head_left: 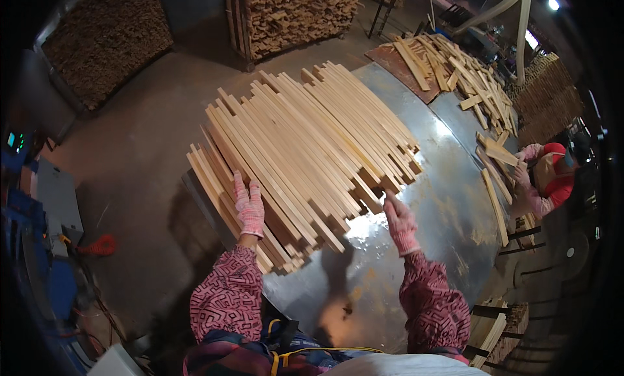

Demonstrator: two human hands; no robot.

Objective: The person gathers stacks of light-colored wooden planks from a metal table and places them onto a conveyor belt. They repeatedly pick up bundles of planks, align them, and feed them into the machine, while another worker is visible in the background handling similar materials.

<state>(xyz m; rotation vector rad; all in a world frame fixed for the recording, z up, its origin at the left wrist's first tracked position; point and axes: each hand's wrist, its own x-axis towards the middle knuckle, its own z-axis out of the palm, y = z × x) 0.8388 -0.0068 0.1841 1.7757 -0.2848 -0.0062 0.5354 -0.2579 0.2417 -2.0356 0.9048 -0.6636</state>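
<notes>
A broad layer of pale wooden strips (286, 142) lies side by side on a metal table (448, 213), their near ends uneven. My left hand (249, 207), in a pink-and-white glove, rests on the strips toward the left side with its fingers stretched out. At the near right ends of the layer is my right hand (401, 223), gloved alike. Its fingers are curled together close by the end of a strip; whether they grip it is hidden. Patterned red sleeves cover both forearms.
A loose heap of wooden pieces (465, 74) lies at the far right. Beside it a co-worker (549, 174) in red holds a wooden piece. Tall wood stacks (296, 18) stand at the back. Blue equipment (62, 285) and an orange coiled hose (101, 245) are at left.
</notes>
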